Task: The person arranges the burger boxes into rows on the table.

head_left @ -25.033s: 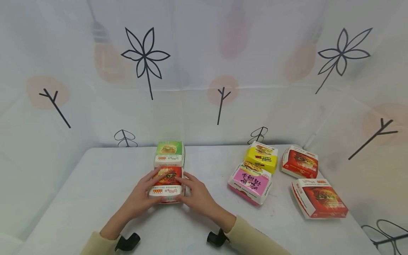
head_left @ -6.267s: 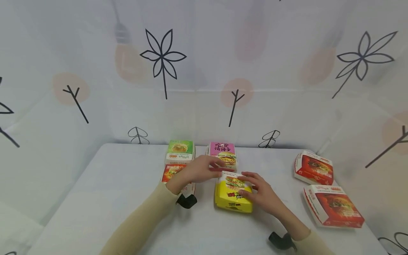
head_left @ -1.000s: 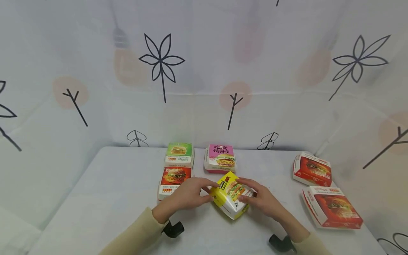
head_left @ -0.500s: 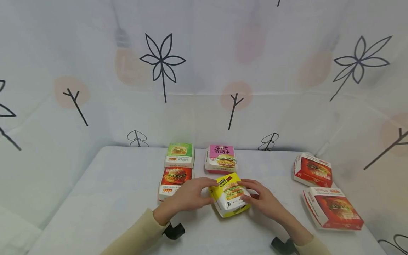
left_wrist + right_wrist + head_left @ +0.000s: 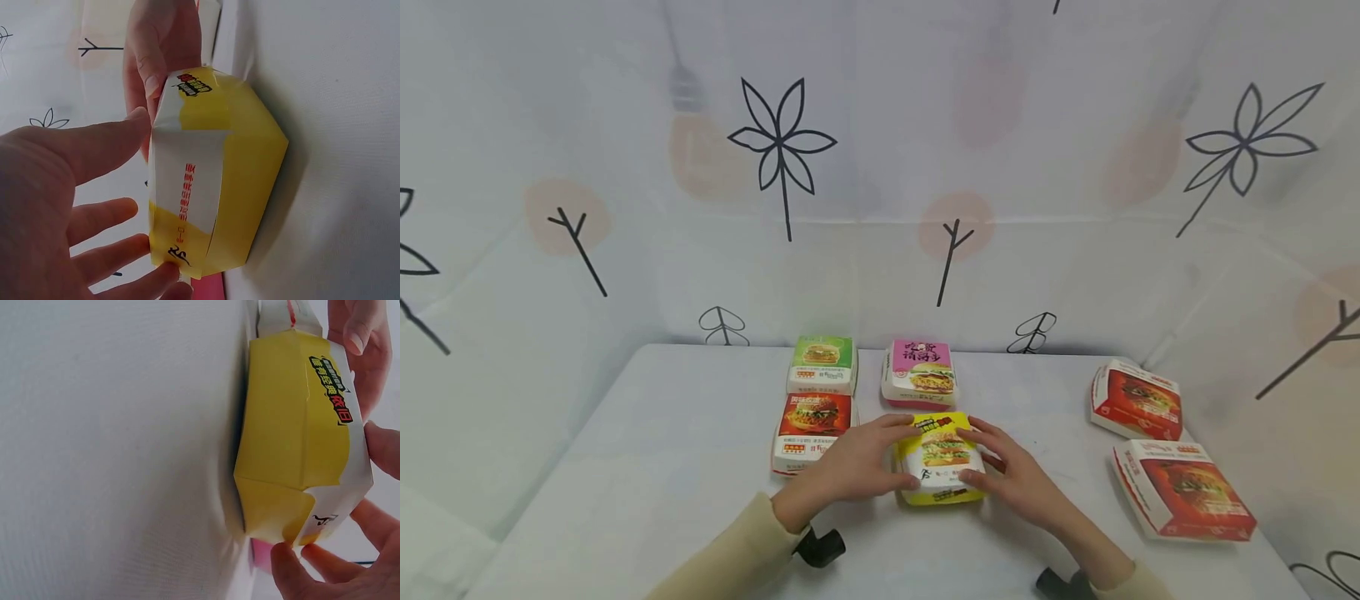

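A yellow and white burger box stands on the white table in the head view, squared to the person. My left hand holds its left side, thumb near the front corner and fingers toward the back. On the other side my right hand grips the right edge with thumb and fingers. In the left wrist view, the left thumb and fingertips touch the upper rim of the burger box. The right wrist view has the right fingertips bent against the box's end. Its underside is hidden.
Behind it stands a pink burger box. To the left, a green box and a red box form a column. Two more red boxes, one farther back and one nearer, lie along the table's right edge.
Over the last second the yellow box has turned from a slant to nearly straight, between both hands. Earlier, the pink box moved from the right to behind it, and the yellow box also came leftward.
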